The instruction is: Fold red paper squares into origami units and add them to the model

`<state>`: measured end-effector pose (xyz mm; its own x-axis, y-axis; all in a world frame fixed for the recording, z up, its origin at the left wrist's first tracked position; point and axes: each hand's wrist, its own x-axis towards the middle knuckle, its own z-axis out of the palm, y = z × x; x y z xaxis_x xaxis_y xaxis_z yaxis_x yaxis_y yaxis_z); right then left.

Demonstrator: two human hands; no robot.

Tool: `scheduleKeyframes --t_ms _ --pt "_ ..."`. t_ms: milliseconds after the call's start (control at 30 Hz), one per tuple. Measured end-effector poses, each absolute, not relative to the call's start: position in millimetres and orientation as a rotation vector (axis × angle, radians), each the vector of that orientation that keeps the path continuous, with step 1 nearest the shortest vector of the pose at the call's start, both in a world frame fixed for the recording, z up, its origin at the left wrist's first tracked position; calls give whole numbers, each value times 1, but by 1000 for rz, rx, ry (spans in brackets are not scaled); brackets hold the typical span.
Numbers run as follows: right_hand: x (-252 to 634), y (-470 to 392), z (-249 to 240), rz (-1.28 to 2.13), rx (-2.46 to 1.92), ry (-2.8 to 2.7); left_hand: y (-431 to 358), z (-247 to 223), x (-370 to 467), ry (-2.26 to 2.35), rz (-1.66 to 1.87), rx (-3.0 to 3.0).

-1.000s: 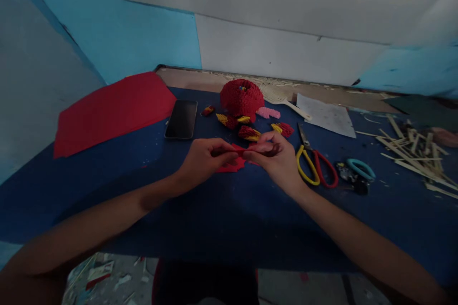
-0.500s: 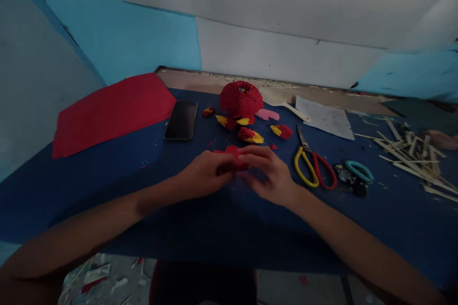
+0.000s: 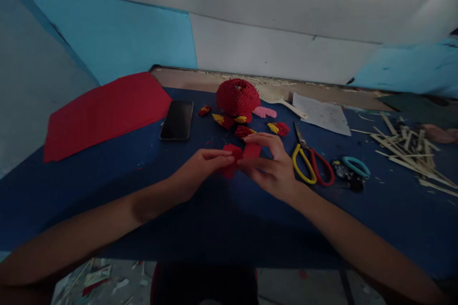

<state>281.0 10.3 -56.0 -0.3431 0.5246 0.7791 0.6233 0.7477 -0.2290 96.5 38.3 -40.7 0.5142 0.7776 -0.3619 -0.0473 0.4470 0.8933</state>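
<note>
Small red paper pieces are between my two hands, above the middle of the blue table. My left hand pinches a red paper piece between thumb and fingers. In my right hand is another red paper piece, held by its fingertips and tilted upward. The two pieces lie close side by side; whether they touch cannot be made out. Just beyond the hands sits a round red folded-paper body, with red and yellow paper clusters and a pink piece around it.
Red sheets and a phone lie on the left of the blue table. To the right are scissors, a teal-ringed key bunch, a white brush, a grey sheet and paper strips.
The red paper between my hands now shows as two separate pieces. My right hand has lifted its fingers a little, and my left hand has shifted slightly left. The view has moved slightly.
</note>
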Motion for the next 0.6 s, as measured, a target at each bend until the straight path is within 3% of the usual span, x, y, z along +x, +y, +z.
scheduleKeyframes --t_ms 167,600 --pt "280 7 -50 -43 -859 -2110 38 -40 96 834 555 914" --pt "281 7 -44 198 -805 -2264 44 -28 88 778 498 1447"
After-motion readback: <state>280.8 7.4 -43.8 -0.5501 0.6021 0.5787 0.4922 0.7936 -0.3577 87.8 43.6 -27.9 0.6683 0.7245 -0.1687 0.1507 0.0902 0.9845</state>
